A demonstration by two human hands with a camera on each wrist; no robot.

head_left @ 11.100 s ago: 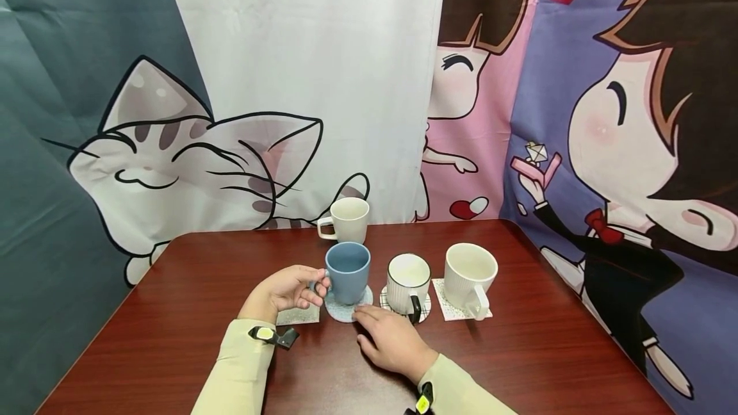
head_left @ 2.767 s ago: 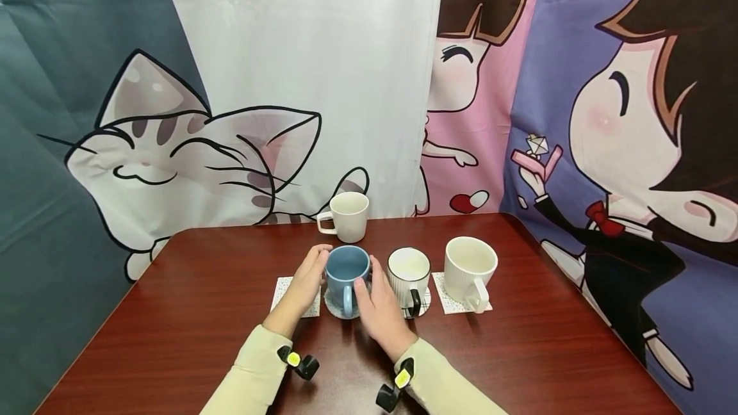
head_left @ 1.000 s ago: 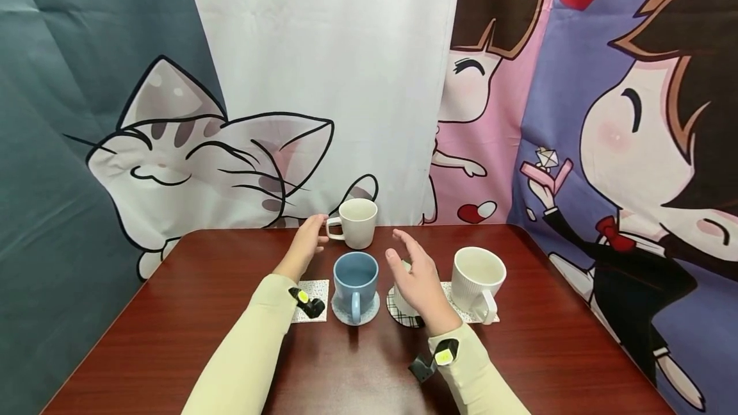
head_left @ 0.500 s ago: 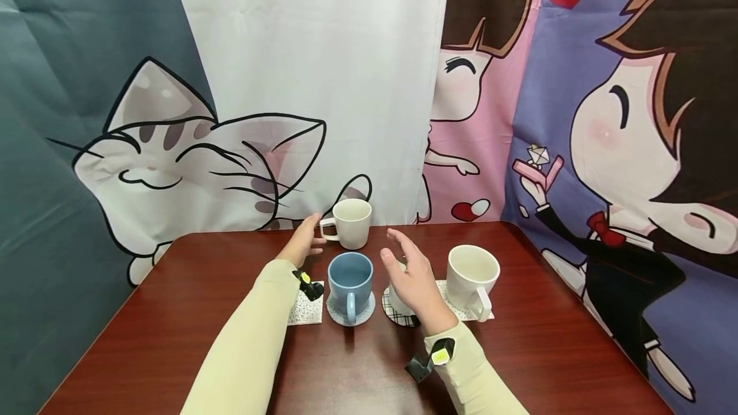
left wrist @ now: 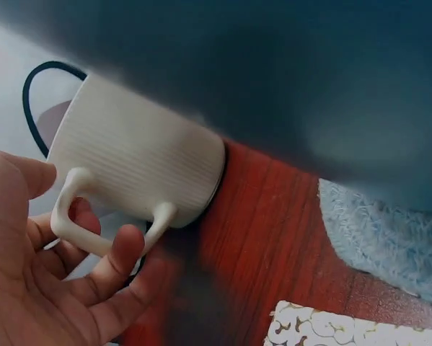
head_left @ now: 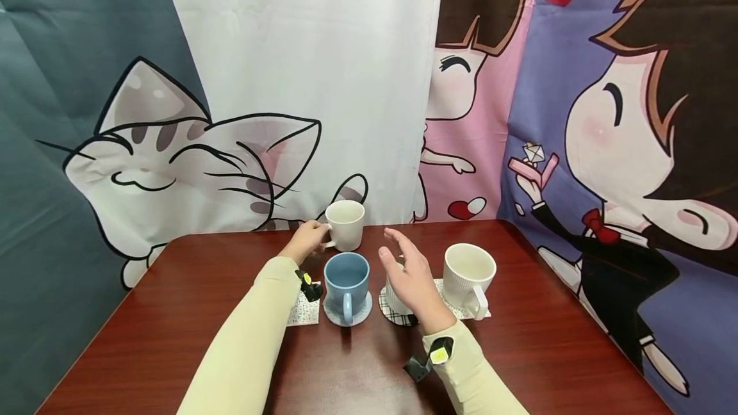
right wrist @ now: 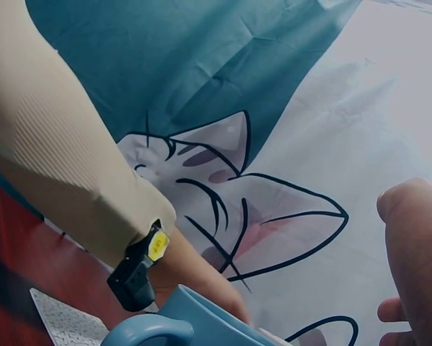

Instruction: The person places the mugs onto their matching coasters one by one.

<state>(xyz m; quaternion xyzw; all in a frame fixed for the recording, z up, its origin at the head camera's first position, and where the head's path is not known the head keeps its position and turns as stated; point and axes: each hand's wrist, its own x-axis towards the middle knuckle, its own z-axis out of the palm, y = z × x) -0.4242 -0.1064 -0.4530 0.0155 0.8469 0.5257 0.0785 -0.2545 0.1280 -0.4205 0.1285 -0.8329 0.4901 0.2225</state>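
At the back of the table stands a white ribbed mug. My left hand grips its handle; in the left wrist view, fingers curl about the mug handle and the thumb lies near the rim. A blue mug sits in front on a round pale-blue coaster, its handle facing me. My right hand is held in the air with straight fingers, holding nothing. It covers most of a smaller white mug on a round plaid coaster.
A larger white ribbed mug stands at the right on a square speckled coaster. Another square patterned coaster lies left of the blue mug, partly behind my left sleeve. A cartoon-printed cloth hangs behind the table.
My left hand has left the blue mug, reached back to the rear white mug and taken its handle. My right hand has lifted away and stays raised. The blue mug's handle has turned toward me.
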